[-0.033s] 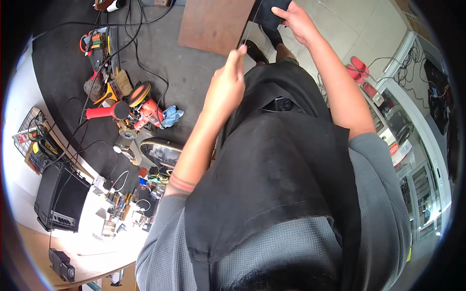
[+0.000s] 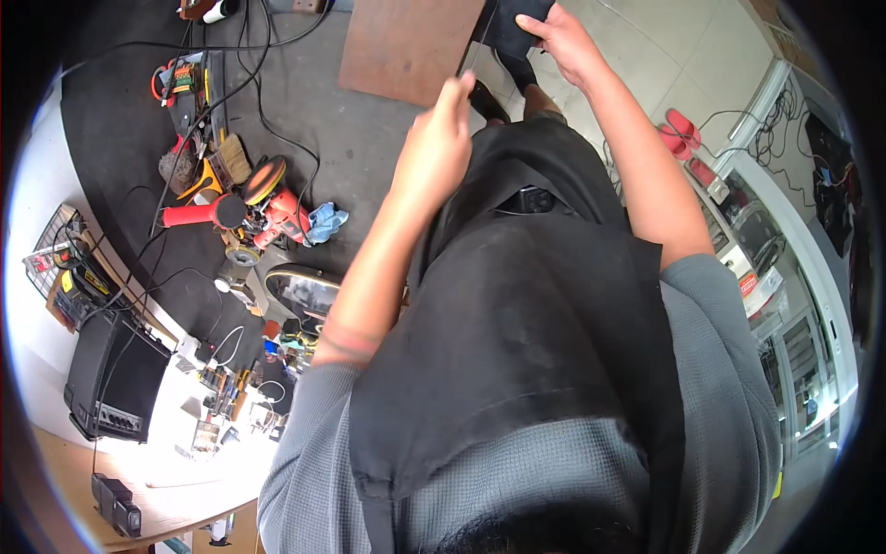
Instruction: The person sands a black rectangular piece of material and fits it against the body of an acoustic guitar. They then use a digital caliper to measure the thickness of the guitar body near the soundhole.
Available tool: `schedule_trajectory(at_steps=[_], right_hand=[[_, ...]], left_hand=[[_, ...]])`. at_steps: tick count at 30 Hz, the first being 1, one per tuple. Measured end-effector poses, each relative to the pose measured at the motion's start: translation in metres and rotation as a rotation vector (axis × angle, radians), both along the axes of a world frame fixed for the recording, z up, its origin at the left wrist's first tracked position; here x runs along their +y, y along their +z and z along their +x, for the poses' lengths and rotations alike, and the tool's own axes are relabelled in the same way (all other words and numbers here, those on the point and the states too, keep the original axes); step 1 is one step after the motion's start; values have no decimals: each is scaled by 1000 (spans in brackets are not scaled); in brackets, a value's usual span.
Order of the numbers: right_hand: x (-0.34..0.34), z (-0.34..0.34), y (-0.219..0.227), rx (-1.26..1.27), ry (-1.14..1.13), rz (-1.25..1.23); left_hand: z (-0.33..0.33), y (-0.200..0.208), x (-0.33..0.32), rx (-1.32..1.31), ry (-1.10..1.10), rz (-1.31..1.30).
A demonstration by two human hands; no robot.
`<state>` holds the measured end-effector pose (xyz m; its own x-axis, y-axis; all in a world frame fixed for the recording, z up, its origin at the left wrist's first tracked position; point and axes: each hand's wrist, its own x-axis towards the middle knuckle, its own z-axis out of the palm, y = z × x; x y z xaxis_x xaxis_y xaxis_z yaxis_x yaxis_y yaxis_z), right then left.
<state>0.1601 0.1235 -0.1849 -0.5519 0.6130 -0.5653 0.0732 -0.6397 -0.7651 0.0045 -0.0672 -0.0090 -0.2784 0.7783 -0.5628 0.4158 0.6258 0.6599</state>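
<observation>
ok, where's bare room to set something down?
Dark surface: patch between brown board, left hand, blue rag and black cord. Tile floor: between right hand and pink slippers. Crowded: around red polisher and brush; lower-left bench too, partly lost in glare.

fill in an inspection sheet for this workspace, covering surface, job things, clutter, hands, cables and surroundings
Surface: dark grey flat worktop, a brown rectangular board lying on it.
Job's things: black flat piece, beyond the apron; material unclear.
Clutter: red power tool, crumpled light-blue cloth and tan-bristled brush grouped at left.
Hands: right hand pinches the black piece; left hand is slightly blurred, its hold unclear.
Cables: thin black cables cross the worktop.
Surroundings: pale tiled floor, pinkish-red slippers at right.
</observation>
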Motion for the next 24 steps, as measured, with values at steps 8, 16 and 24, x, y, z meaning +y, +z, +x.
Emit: schedule_trajectory(at_steps=[8, 16, 24], right_hand=[[-2, -1, 29, -184, 39, -45], [-5, -5, 31, -138, -17, -29], [-3, -5, 27, -180, 30, -3]], left_hand=[[-4, 14, -14, 0, 26, -95], [1, 10, 7, -33, 37, -161], [0, -21, 24, 6, 9, -8]])
